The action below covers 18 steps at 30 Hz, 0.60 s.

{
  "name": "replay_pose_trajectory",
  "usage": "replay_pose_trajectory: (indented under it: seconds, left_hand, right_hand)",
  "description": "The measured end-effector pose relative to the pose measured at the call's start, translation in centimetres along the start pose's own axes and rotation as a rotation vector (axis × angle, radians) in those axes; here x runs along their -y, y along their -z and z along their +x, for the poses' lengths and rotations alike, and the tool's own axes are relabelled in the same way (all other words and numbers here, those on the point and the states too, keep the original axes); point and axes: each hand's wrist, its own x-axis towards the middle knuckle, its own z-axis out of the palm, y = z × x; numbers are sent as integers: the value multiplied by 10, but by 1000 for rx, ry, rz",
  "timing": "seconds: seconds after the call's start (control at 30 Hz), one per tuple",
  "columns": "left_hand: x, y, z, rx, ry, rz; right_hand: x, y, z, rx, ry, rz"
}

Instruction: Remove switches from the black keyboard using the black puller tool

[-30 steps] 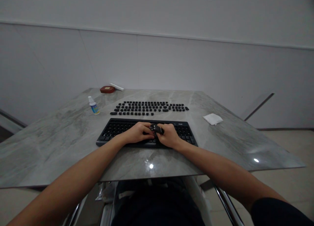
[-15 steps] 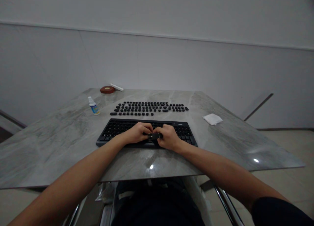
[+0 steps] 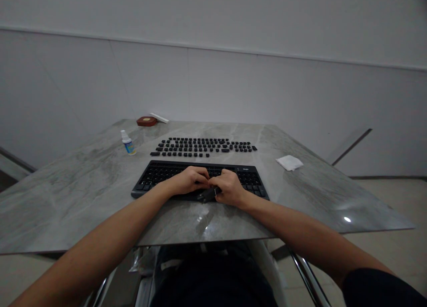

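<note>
A black keyboard (image 3: 156, 176) lies near the front edge of the table, with many key positions lacking caps. My right hand (image 3: 229, 187) is closed over its middle around a small black tool (image 3: 208, 194), whose end points left and toward me; its exact kind is unclear. Close beside it, my left hand (image 3: 187, 181) has its fingers pinched together just above the keys, almost touching the right fingertips. Whatever sits between those left fingers is hidden. Behind the keyboard, loose black keycaps (image 3: 200, 146) are laid out in rows.
A white spray bottle (image 3: 128, 143) with a blue label stands at the left. Farther back are a reddish-brown box (image 3: 147, 121) and a white strip (image 3: 159, 117). A folded white cloth or tissue (image 3: 289, 162) lies at the right on the marbled grey table (image 3: 300, 196).
The black tool has swung from lying level between both hands to pointing down toward me, held by the right hand alone. Left fingers have come off it and now pinch above the keys.
</note>
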Motion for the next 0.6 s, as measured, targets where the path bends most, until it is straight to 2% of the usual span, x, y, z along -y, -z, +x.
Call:
replay_pose_trajectory:
  seconds: [0.2, 0.47, 0.6]
  left_hand:
    - [-3, -4, 6, 1, -12, -6]
    - [-1, -5, 5, -43, 43, -9]
    - [-1, -4, 3, -99, 181, -73]
  right_hand:
    - [0, 10, 5, -128, -340, 174]
    - [-6, 15, 7, -206, -482, 293]
    - [-10, 19, 6, -291, -556, 292]
